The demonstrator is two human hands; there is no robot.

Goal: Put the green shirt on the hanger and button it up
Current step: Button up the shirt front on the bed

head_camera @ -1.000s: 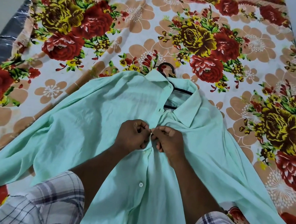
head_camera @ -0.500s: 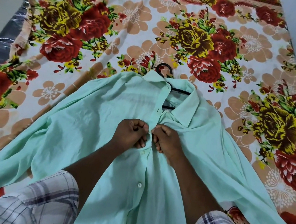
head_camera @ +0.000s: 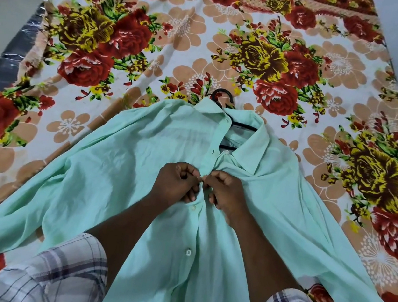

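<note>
Green shirt [head_camera: 120,165] is spread flat, front up, in the middle of the bed, with its sleeves thrown out to both sides. It's already on the black hanger [head_camera: 221,95]: the hook pokes out past the collar and a bit of the bar shows inside the open neck.

Left hand [head_camera: 175,185] and right hand [head_camera: 227,195] meet knuckle to knuckle on the front strip, a little below the collar. The fingers [head_camera: 218,177] of both are curled in and pinching the shirt edges together. The fingertips cover that spot, so I can't tell if a button is through its hole. Just below the hands there's a white button [head_camera: 193,207], and lower down a second button [head_camera: 188,252], both done up.

Around it: the floral bedsheet [head_camera: 183,34] with big red and yellow roses covers the bed under everything. A dark shiny plastic strip [head_camera: 17,43] runs along its left edge. Plaid cloth [head_camera: 55,276] sits at the bottom left, and there's more of it bottom right, partly lying over the shirt's lower sides. The forearms cross the lower half of the shirt and hide some of the front strip.

Compared with half a second back, barely anything differs. Hands are still at the same place on the strip, maybe pressed a touch closer together. Shirt, hanger and sheet lie as before, and the whole scene just sits a bit lower in view.
</note>
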